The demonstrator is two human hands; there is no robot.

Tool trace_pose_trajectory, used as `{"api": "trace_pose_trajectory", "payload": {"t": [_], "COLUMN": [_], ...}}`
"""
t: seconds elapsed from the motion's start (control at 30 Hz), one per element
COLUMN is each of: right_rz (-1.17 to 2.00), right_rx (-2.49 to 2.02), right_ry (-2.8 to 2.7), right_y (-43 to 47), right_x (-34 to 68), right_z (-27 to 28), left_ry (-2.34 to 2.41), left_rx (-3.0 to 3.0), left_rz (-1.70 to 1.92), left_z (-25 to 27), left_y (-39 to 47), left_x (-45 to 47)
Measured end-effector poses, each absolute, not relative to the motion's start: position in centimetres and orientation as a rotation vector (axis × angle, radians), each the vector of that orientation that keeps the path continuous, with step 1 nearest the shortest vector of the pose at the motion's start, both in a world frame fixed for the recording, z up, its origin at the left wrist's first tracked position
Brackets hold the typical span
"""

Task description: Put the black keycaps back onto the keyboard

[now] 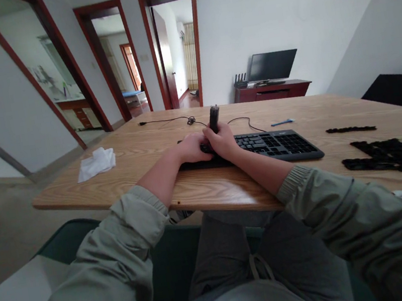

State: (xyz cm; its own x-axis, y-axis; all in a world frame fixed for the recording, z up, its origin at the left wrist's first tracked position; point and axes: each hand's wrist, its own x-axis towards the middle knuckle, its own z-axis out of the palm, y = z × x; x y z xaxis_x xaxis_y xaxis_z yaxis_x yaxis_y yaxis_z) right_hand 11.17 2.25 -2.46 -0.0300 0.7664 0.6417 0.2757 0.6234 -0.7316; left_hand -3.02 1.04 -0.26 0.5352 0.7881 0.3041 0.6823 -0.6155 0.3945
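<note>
A black keyboard (280,144) lies near the table's front edge, its left part mostly covered by my hands. My right hand (223,141) is wrapped round a dark stick-like tool (214,116) that stands almost upright above the keyboard. What kind of tool it is I cannot make out. Close against it, my left hand (193,148) is over the keyboard's left end with its fingers curled in. Whatever those fingers hold is hidden. Behind the keyboard, a thin black cable (166,120) with a small knot runs across the table.
A crumpled white cloth (96,163) lies on the wooden table (133,181) at left. To the right are a small blue-handled brush-like item (282,122), a dark lumpy strip (350,129) and a pile of similar dark pieces (388,154). A television (273,65) stands by the far wall.
</note>
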Motion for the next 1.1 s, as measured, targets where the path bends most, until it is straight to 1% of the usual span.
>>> {"api": "trace_pose_trajectory", "payload": {"t": [0.1,0.23,0.77,1.1], "right_rz": [0.445,0.377,0.42,0.417], "right_rx": [-0.932,-0.91,-0.876,-0.793], "right_ry": [-1.6,-1.579,-1.556,-1.465], "right_y": [2.3,2.4,2.0,2.7], "right_x": [10.6,10.1,10.4,9.4], "right_z": [-2.3,-2.4,-2.3,-1.8], "left_ry": [1.242,1.229,1.134,1.212], "left_rx": [2.539,2.451,2.458,2.431], "left_rz": [0.634,0.699,0.686,0.679], "left_z": [-1.0,-1.5,-1.4,-1.4], "left_y": [1.4,1.3,0.9,1.1], "left_x": [-3.1,-3.3,-3.1,-3.2]}}
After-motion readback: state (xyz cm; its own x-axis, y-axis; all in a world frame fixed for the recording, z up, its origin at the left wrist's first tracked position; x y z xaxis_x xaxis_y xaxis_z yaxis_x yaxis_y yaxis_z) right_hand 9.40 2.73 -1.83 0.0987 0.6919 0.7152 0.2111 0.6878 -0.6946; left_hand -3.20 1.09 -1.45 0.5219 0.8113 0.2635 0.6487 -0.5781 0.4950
